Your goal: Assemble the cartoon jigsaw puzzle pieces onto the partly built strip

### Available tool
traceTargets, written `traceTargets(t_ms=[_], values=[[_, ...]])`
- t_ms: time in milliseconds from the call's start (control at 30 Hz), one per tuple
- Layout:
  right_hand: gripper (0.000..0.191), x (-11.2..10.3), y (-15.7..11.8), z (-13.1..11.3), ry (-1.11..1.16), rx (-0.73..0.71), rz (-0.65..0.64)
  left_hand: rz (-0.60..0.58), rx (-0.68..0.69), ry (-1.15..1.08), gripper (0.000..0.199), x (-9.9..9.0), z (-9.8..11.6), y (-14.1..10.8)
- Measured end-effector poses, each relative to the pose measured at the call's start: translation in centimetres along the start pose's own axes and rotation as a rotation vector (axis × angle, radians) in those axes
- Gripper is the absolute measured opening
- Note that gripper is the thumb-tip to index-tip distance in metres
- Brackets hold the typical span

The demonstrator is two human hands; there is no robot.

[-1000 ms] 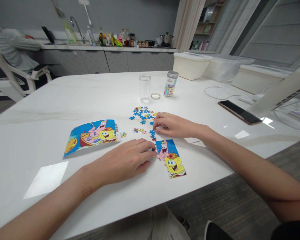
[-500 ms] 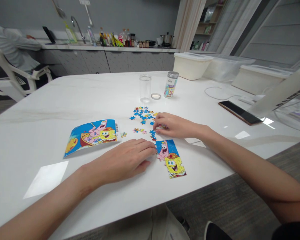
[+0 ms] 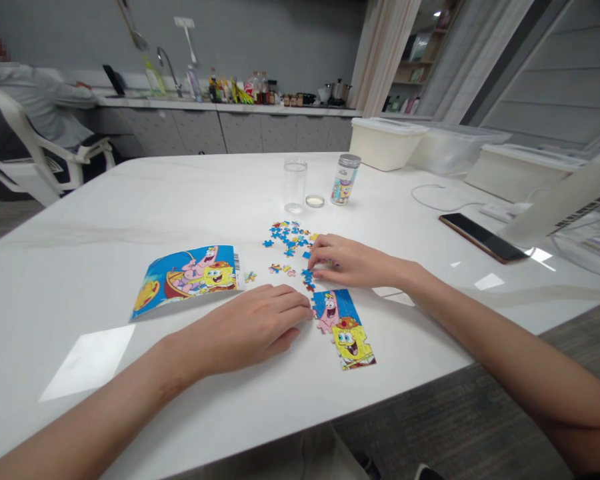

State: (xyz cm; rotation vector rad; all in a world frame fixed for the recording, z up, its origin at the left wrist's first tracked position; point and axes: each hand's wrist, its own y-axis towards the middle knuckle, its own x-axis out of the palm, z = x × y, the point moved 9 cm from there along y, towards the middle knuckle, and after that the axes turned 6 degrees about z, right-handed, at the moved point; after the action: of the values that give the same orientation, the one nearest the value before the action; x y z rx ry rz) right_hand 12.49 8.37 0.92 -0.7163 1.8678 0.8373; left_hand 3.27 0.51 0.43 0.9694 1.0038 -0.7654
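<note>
A partly joined jigsaw puzzle (image 3: 347,327) with a pink starfish and a yellow sponge character lies near the table's front edge. My left hand (image 3: 260,323) rests flat to its left, fingers stretched out, fingertips at the puzzle's upper left edge. Above the puzzle, my right hand (image 3: 343,261) has curled fingers, with thumb and index finger at a blue puzzle piece (image 3: 307,274); the fingers partly hide their contact. More pieces show under that palm. Several loose puzzle pieces (image 3: 287,233) are heaped beyond it. On the left lies a curved picture sheet (image 3: 190,277) of the same characters.
Behind the pieces stand an open clear jar (image 3: 295,187), its lid (image 3: 315,201) and a lidded printed jar (image 3: 345,180). A phone (image 3: 483,238), a cable and storage boxes (image 3: 387,143) are on the right. Someone sits in a white chair (image 3: 40,143) at far left.
The view has tilted slightly upward, so everything sits a little lower in the picture. Both hands keep nearly the same place beside the puzzle and pieces.
</note>
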Motion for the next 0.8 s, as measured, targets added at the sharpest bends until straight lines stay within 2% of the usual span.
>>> traceTargets(t_ms=[233,467,600,700,800], values=[[0.013,0.2,0.0,0.0,0.002,-0.022,0.007,-0.023,0.003,0.055,0.021,0.0,0.2,0.0],[0.013,-0.4,-0.2,2.1,-0.114,0.165,0.095,0.057,0.024,0.072,0.024,-0.4,0.4,0.0],[0.012,-1.0,-0.3,2.6,-0.14,0.224,0.136,0.09,-0.175,0.393,0.013,-1.6,-2.5,-0.3],[0.012,-0.8,-0.2,1.5,-0.056,0.178,0.085,0.005,-0.299,0.686,0.013,-2.5,-5.2,-1.4],[0.015,0.0,-0.1,0.0,0.033,0.112,-0.018,-0.096,-0.219,0.703,0.016,-2.5,-6.3,-2.4]])
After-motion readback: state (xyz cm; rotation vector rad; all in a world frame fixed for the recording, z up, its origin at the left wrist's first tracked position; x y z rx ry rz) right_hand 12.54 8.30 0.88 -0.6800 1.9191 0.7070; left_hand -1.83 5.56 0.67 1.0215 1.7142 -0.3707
